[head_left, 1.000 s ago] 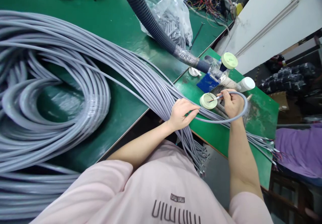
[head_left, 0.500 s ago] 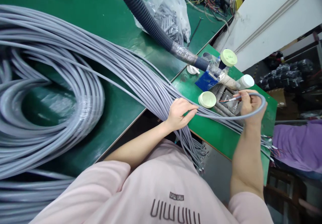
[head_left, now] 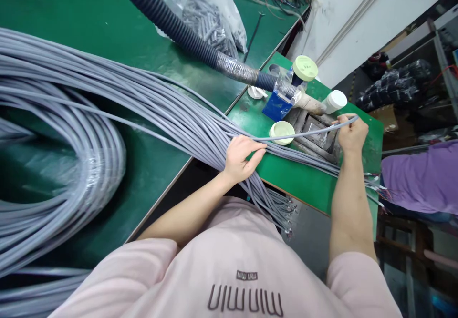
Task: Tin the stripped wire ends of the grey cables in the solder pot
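Observation:
A thick bundle of grey cables point(head_left: 179, 110) runs from the left across two green tables. My left hand point(head_left: 241, 158) lies on the bundle near the gap between the tables, its thumb and forefinger stretched apart. My right hand point(head_left: 352, 134) is closed on one grey cable point(head_left: 311, 132) lifted above the right table; the cable's end is hidden at the fingers. Under that cable sits a grimy metal block point(head_left: 317, 136) with a shallow tray. A pale green cup point(head_left: 282, 132) stands just left of the block.
A black corrugated hose point(head_left: 179, 25) reaches down to a blue box point(head_left: 277, 105). Near it stand a green-lidded jar point(head_left: 305, 68) and a white cup point(head_left: 335, 100). Behind lies a plastic bag point(head_left: 211, 17) of grey pieces. A person in purple point(head_left: 422, 177) is at the right.
The cable in my right hand was bent in a loop with coloured wires showing; now it is nearly straight and the wires are hidden. The whole view has shifted slightly.

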Demonstrator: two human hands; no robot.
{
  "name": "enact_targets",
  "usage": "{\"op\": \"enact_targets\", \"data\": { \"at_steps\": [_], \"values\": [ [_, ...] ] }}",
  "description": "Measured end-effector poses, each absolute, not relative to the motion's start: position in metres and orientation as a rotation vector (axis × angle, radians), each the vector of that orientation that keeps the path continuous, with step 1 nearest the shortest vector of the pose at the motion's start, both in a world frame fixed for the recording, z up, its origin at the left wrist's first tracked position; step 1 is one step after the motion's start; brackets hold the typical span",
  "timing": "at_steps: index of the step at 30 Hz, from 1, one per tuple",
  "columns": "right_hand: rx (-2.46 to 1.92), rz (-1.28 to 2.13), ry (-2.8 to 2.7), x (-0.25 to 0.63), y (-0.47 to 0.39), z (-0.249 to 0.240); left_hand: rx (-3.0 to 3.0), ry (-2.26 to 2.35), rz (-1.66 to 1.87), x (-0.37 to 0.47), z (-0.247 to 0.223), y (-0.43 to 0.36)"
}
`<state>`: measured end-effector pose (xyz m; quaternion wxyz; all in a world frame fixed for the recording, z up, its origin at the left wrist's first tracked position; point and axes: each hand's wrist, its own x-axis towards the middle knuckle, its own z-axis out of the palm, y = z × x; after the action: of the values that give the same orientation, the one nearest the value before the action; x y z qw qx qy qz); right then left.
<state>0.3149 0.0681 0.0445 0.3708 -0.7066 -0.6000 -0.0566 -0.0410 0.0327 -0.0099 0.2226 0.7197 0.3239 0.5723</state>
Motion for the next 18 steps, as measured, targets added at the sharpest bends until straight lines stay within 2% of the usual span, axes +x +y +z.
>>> {"op": "enact_targets", "data": {
  "at_steps": [13, 18],
  "values": [
    [-1.861, -0.143, -1.541, 0.333, 0.086, 0.022, 1.989, 0.934, 1.537, -0.041, -0.012, 0.033],
    [-1.865, -0.129, -1.531, 0.322, 0.079, 0.033, 1.988, 0.924, 1.539, -0.041, -0.012, 0.032]
  ]
}}
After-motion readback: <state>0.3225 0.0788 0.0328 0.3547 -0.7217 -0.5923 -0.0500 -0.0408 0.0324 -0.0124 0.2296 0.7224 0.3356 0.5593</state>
